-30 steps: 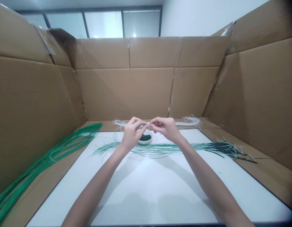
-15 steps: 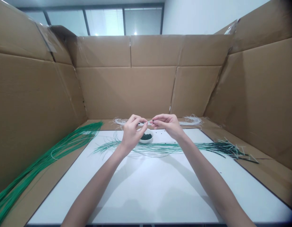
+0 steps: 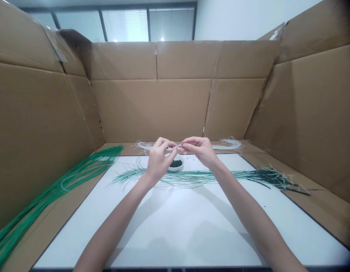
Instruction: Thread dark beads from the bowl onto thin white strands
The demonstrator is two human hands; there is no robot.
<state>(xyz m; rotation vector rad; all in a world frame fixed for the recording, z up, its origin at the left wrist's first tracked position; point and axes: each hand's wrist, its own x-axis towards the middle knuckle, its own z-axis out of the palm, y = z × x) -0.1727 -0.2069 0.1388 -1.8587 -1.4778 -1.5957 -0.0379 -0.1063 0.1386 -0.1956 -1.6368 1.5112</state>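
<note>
My left hand [image 3: 160, 160] has thumb and forefinger pinched on a thin pale strand [image 3: 179, 145], whose short end points towards my right hand [image 3: 201, 152]. The fingertips of my right hand are closed on a tiny dark bead, at the strand's tip; whether the strand passes through it I cannot tell. Below and between both hands stands a small white bowl [image 3: 175, 169] holding many tiny dark green beads [image 3: 175, 163]. Part of the bowl is hidden behind my left hand. A bundle of thin green strands [image 3: 191, 176] lies across the board beneath my wrists, its right end dark and thicker.
Along the left lies a long bundle of bright green strands [image 3: 75, 173]. White strands [image 3: 231, 144] lie at the back, behind my hands. A few loose dark bits dot the white board [image 3: 186, 226]. Tall cardboard walls [image 3: 152, 109] enclose the back and sides.
My hands stay in nearly the same place. The fingertips of my right hand have shifted slightly, and the dark bead shows less between them.
</note>
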